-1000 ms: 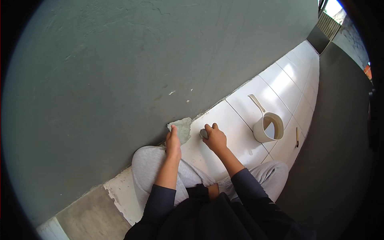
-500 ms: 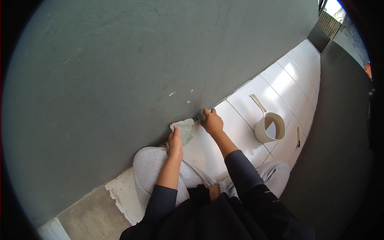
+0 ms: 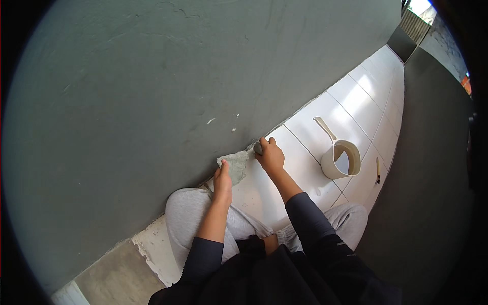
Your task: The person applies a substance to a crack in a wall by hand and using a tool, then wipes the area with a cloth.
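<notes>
My left hand (image 3: 222, 184) is closed on a thin grey-green piece with ragged edges (image 3: 235, 166), its thumb lying on top. I cannot tell whether that piece is cloth or a stiff sheet. It is held low against the grey wall (image 3: 152, 117), over the white floor tiles (image 3: 256, 188). Just to the right, my right hand (image 3: 270, 155) is closed on a small dark grey thing (image 3: 258, 148) whose kind I cannot make out. That hand is at the joint where wall and tiles meet, its fingers toward the wall. A pale rough strip shows between the two hands.
To the right, a white dipper (image 3: 329, 165) with a long handle stands on the tiles with liquid inside. Beyond it lies a yellow and black cutter knife (image 3: 378, 170). A dark low wall (image 3: 422, 152) bounds the right side. Bare concrete (image 3: 119, 272) shows at lower left.
The view has shifted slightly, so wall and dipper appear a little farther left. My right hand has moved very slightly along the wall joint; both hands keep their holds.
</notes>
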The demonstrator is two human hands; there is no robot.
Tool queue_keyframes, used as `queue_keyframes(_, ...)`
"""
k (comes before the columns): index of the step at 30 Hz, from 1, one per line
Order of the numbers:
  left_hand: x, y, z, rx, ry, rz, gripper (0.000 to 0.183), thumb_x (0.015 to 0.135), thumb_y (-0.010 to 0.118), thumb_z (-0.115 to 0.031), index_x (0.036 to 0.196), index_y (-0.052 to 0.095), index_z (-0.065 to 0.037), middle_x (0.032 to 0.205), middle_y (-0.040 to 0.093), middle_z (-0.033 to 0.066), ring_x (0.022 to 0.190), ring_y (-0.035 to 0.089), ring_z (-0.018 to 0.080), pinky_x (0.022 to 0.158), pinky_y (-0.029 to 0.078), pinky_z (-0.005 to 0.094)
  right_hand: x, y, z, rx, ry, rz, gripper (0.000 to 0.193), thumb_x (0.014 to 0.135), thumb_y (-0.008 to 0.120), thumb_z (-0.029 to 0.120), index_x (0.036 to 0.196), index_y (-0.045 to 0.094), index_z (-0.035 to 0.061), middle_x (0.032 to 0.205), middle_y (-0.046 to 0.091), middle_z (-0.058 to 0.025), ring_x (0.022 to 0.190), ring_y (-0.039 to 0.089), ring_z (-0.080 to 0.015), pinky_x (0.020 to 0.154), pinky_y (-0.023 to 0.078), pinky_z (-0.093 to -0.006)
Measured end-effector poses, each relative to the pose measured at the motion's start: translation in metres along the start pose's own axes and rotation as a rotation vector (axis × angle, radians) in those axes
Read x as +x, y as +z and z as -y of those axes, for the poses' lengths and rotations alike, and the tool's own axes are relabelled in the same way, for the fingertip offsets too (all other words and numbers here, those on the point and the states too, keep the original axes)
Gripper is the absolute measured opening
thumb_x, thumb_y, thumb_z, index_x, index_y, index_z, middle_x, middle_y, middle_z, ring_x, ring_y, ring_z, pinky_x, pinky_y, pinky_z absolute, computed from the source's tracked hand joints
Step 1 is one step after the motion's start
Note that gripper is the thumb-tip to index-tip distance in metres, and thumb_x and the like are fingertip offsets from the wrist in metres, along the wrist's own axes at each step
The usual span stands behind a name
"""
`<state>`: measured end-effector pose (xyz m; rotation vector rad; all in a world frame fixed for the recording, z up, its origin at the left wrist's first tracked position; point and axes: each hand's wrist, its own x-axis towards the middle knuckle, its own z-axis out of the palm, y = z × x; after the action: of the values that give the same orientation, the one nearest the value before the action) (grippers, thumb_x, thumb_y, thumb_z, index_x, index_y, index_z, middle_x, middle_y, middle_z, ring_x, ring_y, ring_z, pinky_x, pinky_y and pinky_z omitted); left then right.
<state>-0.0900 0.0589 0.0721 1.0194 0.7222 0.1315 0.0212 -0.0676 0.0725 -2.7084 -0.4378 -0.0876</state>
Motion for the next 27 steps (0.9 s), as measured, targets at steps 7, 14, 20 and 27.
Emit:
queue_keyframes(7, 0.006, -0.014, 0.005, -0.005, 0.018, -0.023, 0.068, 0.09, 0.045, -0.049, 0.13, 0.036, 0.005, 0.138, 0.036, 0.0155, 0.129, 0.029, 0.0224, 0.106, 0.021, 0.0338, -0.014, -0.011, -0.002, -0.041, 0.004, 0.143, 0.037, 0.065, 0.07, 0.016, 0.098, 0.052, 0.0153, 0.095, 0.052, -0.013, 0.073, 0.061, -0.0324, 0.059, 0.052, -0.0411)
queue_keyframes(14, -0.012, 0.001, -0.006, -0.035, 0.038, 0.017, 0.066, 0.091, 0.046, -0.048, 0.128, 0.04, 0.005, 0.135, 0.039, 0.0137, 0.127, 0.031, 0.0199, 0.105, 0.021, 0.0318, -0.083, -0.024, -0.012, -0.04, 0.032, 0.132, 0.033, 0.067, 0.072, 0.021, 0.092, 0.053, 0.012, 0.09, 0.051, -0.0119, 0.068, 0.06, -0.0317, 0.056, 0.05, -0.0405)
queue_keyframes(20, -0.015, 0.009, -0.007, 0.025, -0.01, 0.008, 0.064, 0.091, 0.046, -0.047, 0.127, 0.041, 0.005, 0.134, 0.041, 0.0135, 0.125, 0.034, 0.0201, 0.104, 0.024, 0.0312, -0.004, -0.007, -0.02, 0.0, 0.014, -0.058, 0.03, 0.067, 0.07, 0.015, 0.091, 0.052, 0.0131, 0.09, 0.052, -0.0121, 0.065, 0.06, -0.0314, 0.052, 0.05, -0.0404)
queue_keyframes(27, -0.007, 0.0, -0.002, 0.111, -0.025, -0.023, 0.063, 0.091, 0.045, -0.047, 0.127, 0.041, 0.005, 0.134, 0.041, 0.0136, 0.125, 0.034, 0.0198, 0.103, 0.025, 0.0311, -0.013, -0.017, -0.023, -0.038, 0.062, 0.075, 0.036, 0.065, 0.071, 0.017, 0.095, 0.051, 0.0144, 0.093, 0.052, -0.0125, 0.07, 0.061, -0.0319, 0.056, 0.051, -0.0406)
